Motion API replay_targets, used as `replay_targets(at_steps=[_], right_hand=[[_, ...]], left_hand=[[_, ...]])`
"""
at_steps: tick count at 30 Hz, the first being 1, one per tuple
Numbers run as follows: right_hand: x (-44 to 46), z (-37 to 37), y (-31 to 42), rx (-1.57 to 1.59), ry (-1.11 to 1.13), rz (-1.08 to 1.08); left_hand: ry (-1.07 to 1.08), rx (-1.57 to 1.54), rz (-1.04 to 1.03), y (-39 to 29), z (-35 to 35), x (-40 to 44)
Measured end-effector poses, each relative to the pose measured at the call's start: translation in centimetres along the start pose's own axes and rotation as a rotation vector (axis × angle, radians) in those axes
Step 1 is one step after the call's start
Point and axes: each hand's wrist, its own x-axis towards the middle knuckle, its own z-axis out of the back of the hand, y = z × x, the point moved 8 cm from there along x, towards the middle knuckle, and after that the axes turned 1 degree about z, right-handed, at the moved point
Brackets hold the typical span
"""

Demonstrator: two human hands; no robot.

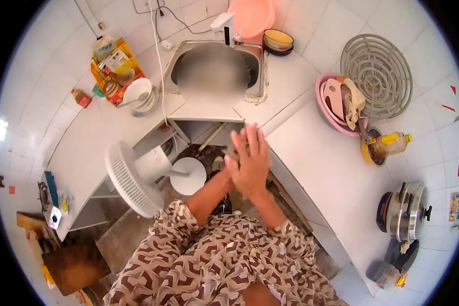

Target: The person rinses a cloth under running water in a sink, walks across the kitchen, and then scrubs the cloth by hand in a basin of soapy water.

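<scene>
Kitchen corner, viewed from above: white tiled walls enclosed an angled white table, with a metal sink at its bend, a yellow basket to the left and a lidded pot to the right. Before the sink the hands were pressed together, right hand over left hand, fingers directed toward the sink; whether anything lay between them could not be told. Nearby, left of the hands, stood a white fan, grille turned leftward, its long axis slanting from upper left to lower right.
</scene>
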Motion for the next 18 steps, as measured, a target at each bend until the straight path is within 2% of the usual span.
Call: replay_targets(at_steps=[1, 2, 5, 6, 8, 9, 10, 12, 13, 14, 16, 17, 18], right_hand=[[2.6, -0.7, -2.5, -0.033, 0.015, -0.048], [4.8, -1.3, -5.0, -0.066, 0.033, -0.098], [11.0, -3.6, -14.7, 0.384, -0.092, -0.361], [12.0, -6.1, -16.2, 0.423, -0.064, -0.383], [13.1, -10.3, -18.3, 0.495, 0.003, -0.432], [13.7, -11.6, -16.7, 0.811, -0.014, -0.543], [15.6, -10.6, -13.1, 0.544, 0.019, -0.37], [19.9, -9.7, -6.2, 0.029, 0.068, -0.005], [21.3, -12.8, -7.5, -0.074, 0.12, -0.103], [22.4, -16.9, -10.1, -0.18, 0.173, -0.202], [26.4, -18.6, -12.4, -0.142, 0.163, -0.235], [29.8, -16.4, -12.9, 0.001, 0.092, -0.167], [32.4, -14.6, -13.7, 0.137, 0.009, -0.096]], left_hand=[[0.102, -0.033, 0.053, 1.1, 1.1, 1.9], [0.075, 0.01, 0.106, 1.2, 1.8, 3.3], [0.046, 0.07, 0.209, -1.4, 0.2, 6.6], [0.031, 0.074, 0.234, -2.8, -0.3, 7.4], [-0.118, 0.08, 0.151, -7.0, 2.8, 11.8], [-0.056, 0.129, 0.069, -9.8, 4.2, 14.2], [0.0, 0.183, -0.012, -12.3, 5.3, 16.1], [-0.041, 0.049, -0.03, -16.5, 5.3, 18.4], [-0.059, -0.016, -0.038, -17.9, 5.3, 19.4], [0.022, -0.053, -0.018, -18.1, 5.2, 20.7], [0.176, -0.126, 0.026, -17.4, 5.3, 22.5], [0.083, -0.102, 0.193, -17.3, 6.2, 22.8], [0.024, -0.024, 0.173, -17.9, 6.6, 23.6]])
